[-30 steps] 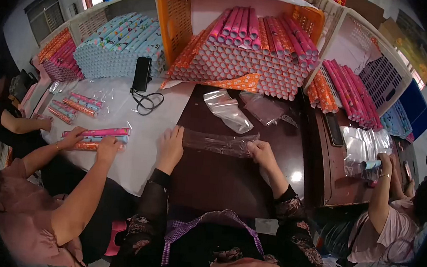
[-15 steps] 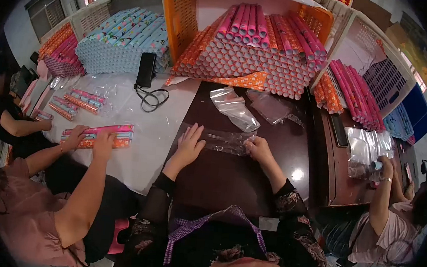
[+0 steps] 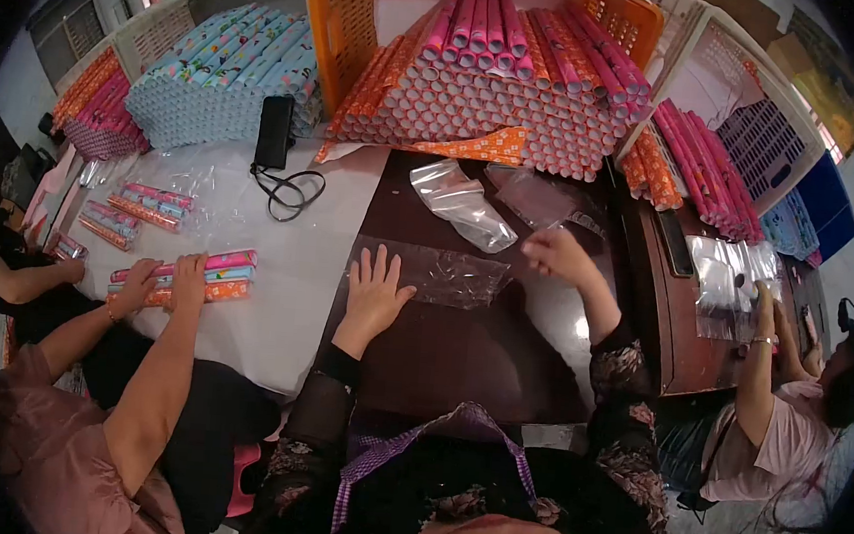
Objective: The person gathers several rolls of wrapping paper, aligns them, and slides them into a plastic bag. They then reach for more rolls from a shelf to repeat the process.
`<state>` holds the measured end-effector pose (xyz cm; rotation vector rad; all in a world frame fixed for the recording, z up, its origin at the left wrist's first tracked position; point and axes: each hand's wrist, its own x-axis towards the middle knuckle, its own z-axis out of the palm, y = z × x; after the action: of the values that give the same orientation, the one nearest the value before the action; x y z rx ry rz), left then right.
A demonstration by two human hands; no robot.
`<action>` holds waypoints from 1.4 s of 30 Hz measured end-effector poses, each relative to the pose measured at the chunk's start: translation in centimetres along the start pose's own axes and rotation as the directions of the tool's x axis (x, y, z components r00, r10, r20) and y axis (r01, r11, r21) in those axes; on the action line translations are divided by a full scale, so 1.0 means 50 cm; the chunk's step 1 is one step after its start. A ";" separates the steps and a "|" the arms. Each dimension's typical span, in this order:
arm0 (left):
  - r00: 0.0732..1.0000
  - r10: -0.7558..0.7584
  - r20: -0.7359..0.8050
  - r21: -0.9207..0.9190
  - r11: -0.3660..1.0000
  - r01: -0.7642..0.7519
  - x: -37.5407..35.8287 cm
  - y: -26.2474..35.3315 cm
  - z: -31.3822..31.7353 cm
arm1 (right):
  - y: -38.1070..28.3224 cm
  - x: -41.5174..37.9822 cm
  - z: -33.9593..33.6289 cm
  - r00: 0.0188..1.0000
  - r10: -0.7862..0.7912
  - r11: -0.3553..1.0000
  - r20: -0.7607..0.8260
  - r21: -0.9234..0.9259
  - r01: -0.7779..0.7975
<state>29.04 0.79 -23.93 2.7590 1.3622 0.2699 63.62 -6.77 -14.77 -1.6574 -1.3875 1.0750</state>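
My left hand (image 3: 374, 301) lies flat, fingers spread, on the left end of a clear plastic bag (image 3: 454, 277) on the dark brown table. To the right of that bag, my right hand (image 3: 566, 261) is raised with its fingers curled together; whether something small is between them cannot be made out. Beyond the hands lie a stack of clear bags (image 3: 460, 204) and another clear plastic packet (image 3: 536, 197), the packet close behind my right hand.
Pink and orange patterned rolls (image 3: 496, 97) are piled at the back by an orange crate (image 3: 343, 35), light blue rolls (image 3: 216, 75) to their left. A black phone (image 3: 275, 133) lies left. One co-worker's hands (image 3: 163, 284) press on rolls; another co-worker's hand (image 3: 767, 309) is at bags on the right.
My right hand has let go of the bag's right end and moved up and right. My left hand stays on the bag. The whole view has shifted slightly.
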 end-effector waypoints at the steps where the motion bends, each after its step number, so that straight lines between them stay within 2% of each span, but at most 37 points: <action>1: 1.000 0.000 0.003 -0.004 1.000 0.000 -0.001 0.002 -0.004 | -0.048 0.004 -0.024 0.996 -0.036 0.999 -0.086 -0.020 0.035; 3: 1.000 -0.004 -0.008 -0.023 1.000 0.004 -0.002 0.005 -0.010 | -0.121 0.062 -0.080 0.948 -0.277 0.940 -0.156 -0.250 0.233; 5: 1.000 -0.005 -0.017 -0.026 1.000 0.005 -0.003 0.006 -0.010 | -0.224 0.109 -0.104 0.864 -0.372 0.924 -0.340 -0.218 0.313; 7: 1.000 -0.005 -0.028 -0.026 1.000 0.005 -0.004 0.005 -0.009 | -0.290 0.190 -0.154 0.734 -0.541 0.797 -0.411 -0.529 0.292; 9: 0.999 0.004 -0.048 -0.033 0.999 -0.005 -0.005 0.004 -0.009 | -0.327 0.275 -0.194 0.580 -0.683 0.660 -0.444 -0.716 0.229; 13: 0.996 0.013 -0.090 -0.068 0.998 -0.019 -0.009 0.005 -0.013 | -0.375 0.396 -0.239 0.515 -0.725 0.604 -0.457 -0.782 0.156; 15: 0.986 0.042 -0.159 -0.057 0.997 -0.052 -0.010 0.004 -0.011 | -0.401 0.434 -0.255 0.667 -0.514 0.742 -0.539 -0.670 0.031; 16: 0.986 0.042 -0.162 -0.059 0.997 -0.052 -0.012 0.004 -0.012 | -0.410 0.448 -0.256 0.667 -0.516 0.740 -0.537 -0.672 0.032; 18: 0.984 0.047 -0.170 -0.073 0.995 -0.061 -0.012 0.003 -0.015 | -0.427 0.475 -0.251 0.728 -0.386 0.731 -0.566 -0.670 -0.133; 22: 0.968 0.045 -0.246 -0.007 0.999 -0.048 -0.008 0.003 -0.001 | -0.427 0.496 -0.224 0.698 -0.400 0.738 -0.594 -0.660 -0.138; 24: 0.986 0.015 -0.169 0.010 1.000 -0.013 -0.007 0.004 -0.002 | -0.425 0.506 -0.224 0.706 -0.345 0.768 -0.619 -0.618 -0.167; 31: 0.993 -0.008 -0.116 -0.030 1.000 0.004 -0.008 0.007 -0.011 | -0.412 0.523 -0.249 0.767 -0.384 0.681 -0.514 -0.719 -0.141; 33: 0.999 -0.024 -0.030 -0.070 0.997 0.021 -0.007 0.008 -0.022 | -0.403 0.543 -0.264 0.772 -0.373 0.700 -0.515 -0.702 -0.130; 37: 0.996 -0.005 -0.084 -0.085 0.996 -0.002 -0.010 0.003 -0.014 | -0.398 0.547 -0.285 0.776 -0.343 0.698 -0.530 -0.696 -0.167; 39: 0.993 0.016 -0.117 -0.082 0.996 -0.026 -0.009 0.001 -0.014 | -0.377 0.572 -0.322 0.761 -0.121 0.898 -0.638 -0.397 -0.190; 40: 0.993 0.019 -0.113 -0.082 0.996 -0.029 -0.009 0.002 -0.016 | -0.355 0.579 -0.362 0.796 -0.065 0.966 -0.602 -0.239 -0.102; 41: 0.993 0.019 -0.114 -0.085 0.996 -0.028 -0.010 0.002 -0.018 | -0.335 0.585 -0.385 0.794 -0.059 0.965 -0.606 -0.237 -0.109; 42: 0.993 0.018 -0.114 -0.088 0.996 -0.028 -0.011 0.003 -0.018 | -0.313 0.593 -0.402 0.783 -0.036 0.995 -0.621 -0.097 -0.032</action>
<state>28.65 0.27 -23.08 2.7250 1.3078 0.4832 78.17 24.91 2.92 -1.8532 -1.0037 0.3742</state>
